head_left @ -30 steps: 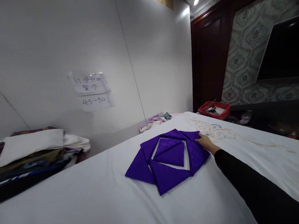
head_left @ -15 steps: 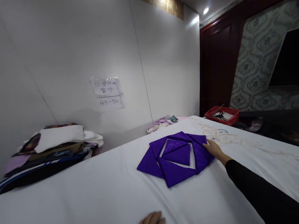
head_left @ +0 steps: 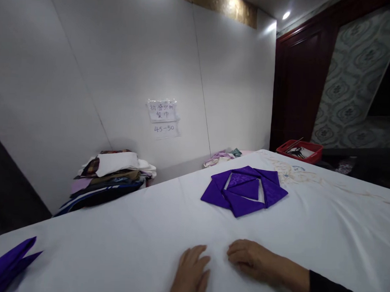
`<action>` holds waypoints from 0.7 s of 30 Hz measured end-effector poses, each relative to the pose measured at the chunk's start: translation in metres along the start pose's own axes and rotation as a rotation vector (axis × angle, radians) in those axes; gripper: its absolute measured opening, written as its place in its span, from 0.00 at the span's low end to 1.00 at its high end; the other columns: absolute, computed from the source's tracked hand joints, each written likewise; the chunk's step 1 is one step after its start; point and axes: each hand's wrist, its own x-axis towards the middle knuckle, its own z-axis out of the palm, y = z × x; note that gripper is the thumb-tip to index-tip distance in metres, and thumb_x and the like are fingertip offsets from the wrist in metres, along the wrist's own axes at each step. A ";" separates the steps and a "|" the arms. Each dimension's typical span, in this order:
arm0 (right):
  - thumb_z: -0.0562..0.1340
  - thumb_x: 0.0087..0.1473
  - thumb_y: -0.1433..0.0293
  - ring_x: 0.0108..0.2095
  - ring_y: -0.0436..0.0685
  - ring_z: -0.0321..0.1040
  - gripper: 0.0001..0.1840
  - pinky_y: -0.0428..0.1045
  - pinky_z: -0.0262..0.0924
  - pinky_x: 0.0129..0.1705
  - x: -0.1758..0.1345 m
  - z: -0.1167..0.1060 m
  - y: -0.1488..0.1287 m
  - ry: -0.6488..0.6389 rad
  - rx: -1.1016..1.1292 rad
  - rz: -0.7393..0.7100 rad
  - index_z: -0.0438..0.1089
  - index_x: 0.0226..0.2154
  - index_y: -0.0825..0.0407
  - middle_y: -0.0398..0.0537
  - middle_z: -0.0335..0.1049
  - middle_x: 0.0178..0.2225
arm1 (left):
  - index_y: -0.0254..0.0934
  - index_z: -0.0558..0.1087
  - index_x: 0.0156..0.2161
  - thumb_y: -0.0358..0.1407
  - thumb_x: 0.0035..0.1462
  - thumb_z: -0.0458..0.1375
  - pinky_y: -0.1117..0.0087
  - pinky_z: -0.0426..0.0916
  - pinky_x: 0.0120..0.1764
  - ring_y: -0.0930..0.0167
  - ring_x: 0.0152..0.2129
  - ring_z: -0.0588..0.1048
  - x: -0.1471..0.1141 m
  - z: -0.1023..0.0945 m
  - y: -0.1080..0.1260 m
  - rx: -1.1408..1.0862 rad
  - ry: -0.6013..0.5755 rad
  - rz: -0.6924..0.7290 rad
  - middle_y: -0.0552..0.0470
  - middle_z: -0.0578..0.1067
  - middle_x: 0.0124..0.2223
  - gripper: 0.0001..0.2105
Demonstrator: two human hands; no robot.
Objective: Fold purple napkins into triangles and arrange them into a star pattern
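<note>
Several folded purple napkins (head_left: 247,205) lie flat on the white tablecloth (head_left: 111,246), overlapping in a pointed ring. Inside the ring sits a smaller folded purple piece (head_left: 245,188), with strips of white cloth showing round it. My left hand (head_left: 191,272) is over the tablecloth in front of the ring, open, fingers a little bent and apart, holding nothing. To its right, my right hand (head_left: 254,258) is low over the cloth, open with loosely curved fingers and nothing seen in them. Neither hand touches the napkins.
At the lower left edge another purple cloth (head_left: 5,267) stands up in points. Beyond the table are a stack of folded clothes (head_left: 115,176), a crumpled lilac cloth (head_left: 218,158) and a red basket (head_left: 312,156) with items. Paper signs (head_left: 163,118) hang on the wall.
My right hand has left the ring's right edge and come back towards me, beside my left hand. More of my left hand shows. The view has shifted left, revealing the purple cloth there.
</note>
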 end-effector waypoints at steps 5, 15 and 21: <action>0.51 0.54 0.76 0.36 0.53 0.65 0.12 0.49 0.60 0.40 0.008 0.002 -0.041 -0.130 -0.003 0.055 0.69 0.32 0.51 0.47 0.70 0.32 | 0.44 0.74 0.38 0.39 0.51 0.53 0.63 0.71 0.44 0.65 0.41 0.74 -0.110 -0.067 -0.093 0.150 0.068 -0.329 0.49 0.76 0.45 0.11; 0.55 0.55 0.63 0.40 0.59 0.69 0.14 0.50 0.66 0.40 0.051 0.078 -0.085 -0.231 0.162 -0.091 0.71 0.43 0.40 0.48 0.72 0.41 | 0.36 0.75 0.39 0.35 0.51 0.51 0.61 0.66 0.50 0.64 0.46 0.71 -0.253 -0.187 -0.101 0.310 0.141 -1.033 0.44 0.74 0.48 0.13; 0.58 0.53 0.66 0.45 0.58 0.69 0.22 0.49 0.68 0.44 0.090 0.145 -0.105 -0.158 0.044 -0.395 0.64 0.51 0.36 0.43 0.69 0.48 | 0.36 0.73 0.41 0.33 0.53 0.52 0.65 0.63 0.52 0.68 0.48 0.69 -0.284 -0.203 -0.116 0.412 0.157 -1.168 0.46 0.72 0.49 0.12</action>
